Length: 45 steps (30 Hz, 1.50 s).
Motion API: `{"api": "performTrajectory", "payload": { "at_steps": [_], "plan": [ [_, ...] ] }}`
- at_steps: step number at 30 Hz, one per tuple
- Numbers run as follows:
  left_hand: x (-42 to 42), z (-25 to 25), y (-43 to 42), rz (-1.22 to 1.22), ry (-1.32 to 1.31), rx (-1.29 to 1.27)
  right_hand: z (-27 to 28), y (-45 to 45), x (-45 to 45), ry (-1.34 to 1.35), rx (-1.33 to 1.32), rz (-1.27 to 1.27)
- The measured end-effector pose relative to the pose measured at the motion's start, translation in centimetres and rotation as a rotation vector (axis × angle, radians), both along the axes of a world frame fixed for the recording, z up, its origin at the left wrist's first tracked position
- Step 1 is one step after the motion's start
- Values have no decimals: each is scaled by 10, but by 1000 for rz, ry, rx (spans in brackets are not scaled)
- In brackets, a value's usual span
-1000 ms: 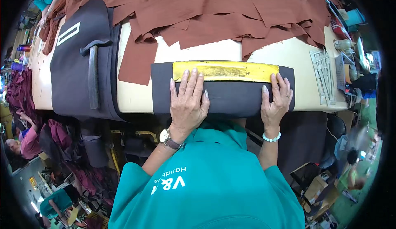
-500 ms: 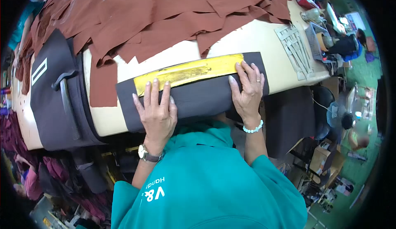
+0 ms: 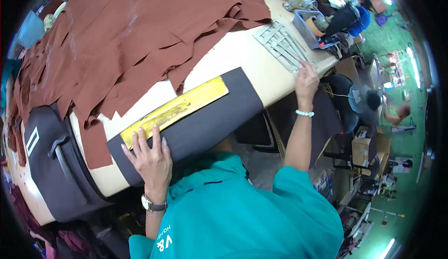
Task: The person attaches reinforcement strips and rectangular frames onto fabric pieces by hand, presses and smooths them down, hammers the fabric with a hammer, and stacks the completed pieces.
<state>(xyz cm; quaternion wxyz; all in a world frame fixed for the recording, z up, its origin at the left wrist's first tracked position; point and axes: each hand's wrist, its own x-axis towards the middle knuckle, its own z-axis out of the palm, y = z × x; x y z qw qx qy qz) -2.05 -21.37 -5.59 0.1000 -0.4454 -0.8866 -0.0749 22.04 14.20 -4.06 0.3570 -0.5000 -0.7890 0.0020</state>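
Observation:
My left hand (image 3: pixel 151 161) lies with fingers spread on the left end of a long yellow strip (image 3: pixel 179 109), worn and dark-marked along its middle. Beneath the strip is a dark sheet of material (image 3: pixel 212 112), which lies at a slant across the table's near edge. My right hand (image 3: pixel 306 84) is off the sheet, its fingers drawn together at the near end of a grey-green slotted template (image 3: pixel 282 44). Whether they grip the template or something small there is hidden.
Overlapping reddish-brown sheets (image 3: pixel 140 30) cover the far side of the pale table (image 3: pixel 242 51). On dark folded material (image 3: pixel 39 165) at left rests a hammer (image 3: pixel 67 165). A basket of tools (image 3: pixel 305 30) stands at the right end, near a bottle (image 3: pixel 297 0).
My right hand has left the yellow strip and reached right to the slotted template. My left hand stays on the strip's left end. The whole view has turned and shifted.

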Motion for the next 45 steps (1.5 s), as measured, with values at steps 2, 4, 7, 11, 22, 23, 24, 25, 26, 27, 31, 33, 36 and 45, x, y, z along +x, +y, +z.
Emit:
{"api": "performTrajectory", "payload": {
  "at_steps": [2,4,7,11,22,23,24,25,26,27,31,33,36,45],
  "plan": [
    [1,0,1,9,-3,1,-1,22,35,-63,17,-49],
    [1,0,2,7,8,-5,-2,31,56,-20,-63,-43],
    [1,0,2,10,17,-11,-4,41,68,-18,-102,-9],
    [1,1,1,13,19,-45,-11,60,65,-83,-27,47],
    [0,3,2,-8,17,4,-9,82,59,-111,19,-96],
    [-1,4,3,-17,6,6,1,76,51,-41,33,-99],
    [-1,5,3,-20,-3,6,12,71,40,30,44,-96],
    [-2,7,2,-15,-11,-1,22,62,29,134,84,-22],
    [-4,9,2,-23,-24,13,28,52,16,242,116,55],
    [-5,12,2,-31,-50,10,28,50,10,341,79,176],
    [-22,22,3,-120,-220,94,50,-44,-50,623,-369,471],
    [-35,24,3,-147,-352,166,44,-81,-68,700,-563,621],
    [-56,24,-3,-146,-590,285,31,-127,-89,765,-900,690],
    [-75,11,-23,-250,-962,415,-2,-174,-117,480,-1092,646]
  ]
}}
